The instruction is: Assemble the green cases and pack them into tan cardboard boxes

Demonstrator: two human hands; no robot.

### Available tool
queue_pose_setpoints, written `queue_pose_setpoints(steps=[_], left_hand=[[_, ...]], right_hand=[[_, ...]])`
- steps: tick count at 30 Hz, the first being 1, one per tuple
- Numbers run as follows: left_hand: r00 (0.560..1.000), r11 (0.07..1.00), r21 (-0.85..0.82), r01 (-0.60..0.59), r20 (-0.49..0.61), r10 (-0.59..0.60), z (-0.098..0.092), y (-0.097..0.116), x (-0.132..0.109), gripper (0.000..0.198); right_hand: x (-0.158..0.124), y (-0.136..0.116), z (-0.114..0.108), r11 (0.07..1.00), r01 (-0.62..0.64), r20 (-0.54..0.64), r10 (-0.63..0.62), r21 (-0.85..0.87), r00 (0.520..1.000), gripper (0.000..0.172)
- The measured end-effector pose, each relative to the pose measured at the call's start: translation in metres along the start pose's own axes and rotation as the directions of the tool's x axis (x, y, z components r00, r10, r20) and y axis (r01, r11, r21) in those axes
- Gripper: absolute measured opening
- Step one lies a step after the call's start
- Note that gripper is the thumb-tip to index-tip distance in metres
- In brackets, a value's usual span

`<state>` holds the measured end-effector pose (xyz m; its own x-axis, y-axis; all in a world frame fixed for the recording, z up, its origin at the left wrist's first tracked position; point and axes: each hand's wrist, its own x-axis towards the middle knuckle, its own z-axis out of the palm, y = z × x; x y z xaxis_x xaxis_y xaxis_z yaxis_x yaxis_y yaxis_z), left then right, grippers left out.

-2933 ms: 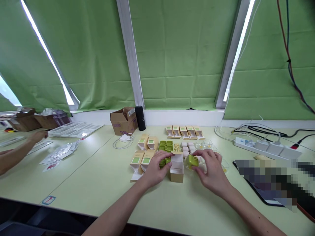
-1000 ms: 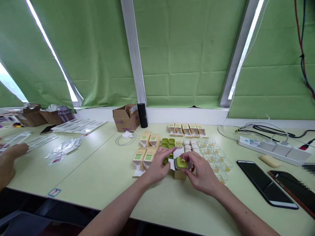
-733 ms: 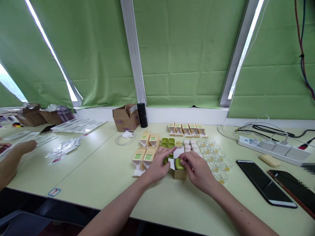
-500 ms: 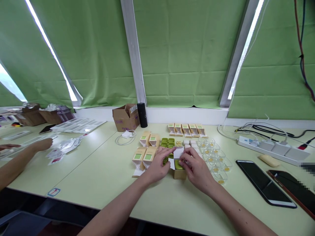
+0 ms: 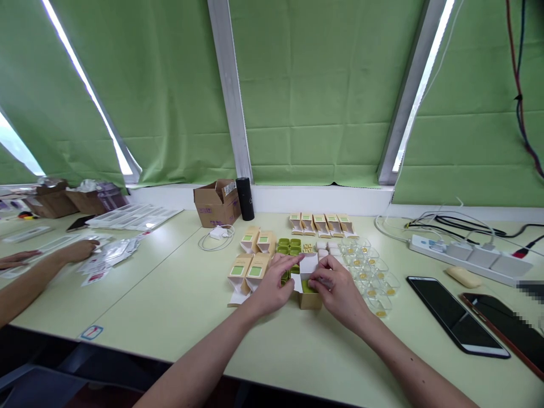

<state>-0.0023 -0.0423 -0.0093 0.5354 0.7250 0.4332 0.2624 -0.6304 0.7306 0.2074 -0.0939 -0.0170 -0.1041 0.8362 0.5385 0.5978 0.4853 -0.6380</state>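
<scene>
A small tan carton [image 5: 309, 301] stands open-topped on the pale green table [image 5: 178, 294] in front of me. My left hand [image 5: 272, 283] holds its left side and flap, fingers curled round it. My right hand [image 5: 338, 289] presses a green square case [image 5: 306, 286] down into the carton, fingertips pinched on it; only a sliver of green shows. Behind lie more green cases [image 5: 289, 248], white pads [image 5: 327, 249] and clear trays with yellow pieces [image 5: 369, 272].
Folded tan cartons [image 5: 250, 266] lie left of my hands, another row [image 5: 321, 224] at the back. A brown box [image 5: 216, 204], black cylinder [image 5: 245, 198], power strip [image 5: 467, 252] and two phones [image 5: 457, 314] stand around. Another person's hand [image 5: 76, 249] rests on packets at left.
The green case, held above the carton one second ago, has gone down into it under my right hand. The other person's hand at left moved right onto the packets.
</scene>
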Motion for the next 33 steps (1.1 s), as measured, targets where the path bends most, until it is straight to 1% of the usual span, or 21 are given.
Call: queue_pose_setpoints(steps=[4,7,10,14,20,24,27,33], left_hand=[[1.000,0.999,-0.028,0.015,-0.004,-0.015,0.000,0.001,0.000,0.072],[0.999,0.998,-0.056,0.042,-0.001,-0.042,-0.001,0.000,-0.001,0.071],[0.999,0.996,-0.079,0.052,0.003,-0.052,-0.001,-0.003,0.000,0.067],[0.999,0.996,-0.082,0.036,-0.015,-0.037,0.000,-0.006,0.001,0.063],[0.998,0.999,-0.036,0.028,-0.063,-0.031,0.006,-0.002,-0.001,0.055],[0.996,0.999,-0.021,0.048,-0.071,-0.050,0.010,0.001,-0.002,0.049],[0.995,0.997,-0.017,0.080,-0.064,-0.081,0.012,0.002,-0.002,0.051],[0.989,0.989,0.018,0.147,-0.017,-0.147,0.014,0.005,-0.003,0.055]], right_hand=[[0.001,-0.003,-0.004,0.998,-0.042,0.001,0.042,0.042,0.999,0.024],[0.002,-0.002,-0.008,0.985,-0.112,-0.059,0.120,0.130,0.991,0.023],[0.003,0.002,-0.011,0.954,-0.180,-0.109,0.211,0.241,0.971,0.021],[0.002,0.011,-0.009,0.900,-0.254,-0.091,0.303,0.353,0.948,0.019],[0.000,0.022,0.001,0.882,-0.276,-0.069,0.326,0.382,0.943,0.020],[0.000,0.025,0.003,0.890,-0.261,-0.095,0.317,0.375,0.944,0.024],[0.001,0.025,0.004,0.897,-0.249,-0.110,0.307,0.366,0.945,0.025],[0.001,0.024,0.005,0.872,-0.269,-0.102,0.336,0.409,0.936,0.027]])
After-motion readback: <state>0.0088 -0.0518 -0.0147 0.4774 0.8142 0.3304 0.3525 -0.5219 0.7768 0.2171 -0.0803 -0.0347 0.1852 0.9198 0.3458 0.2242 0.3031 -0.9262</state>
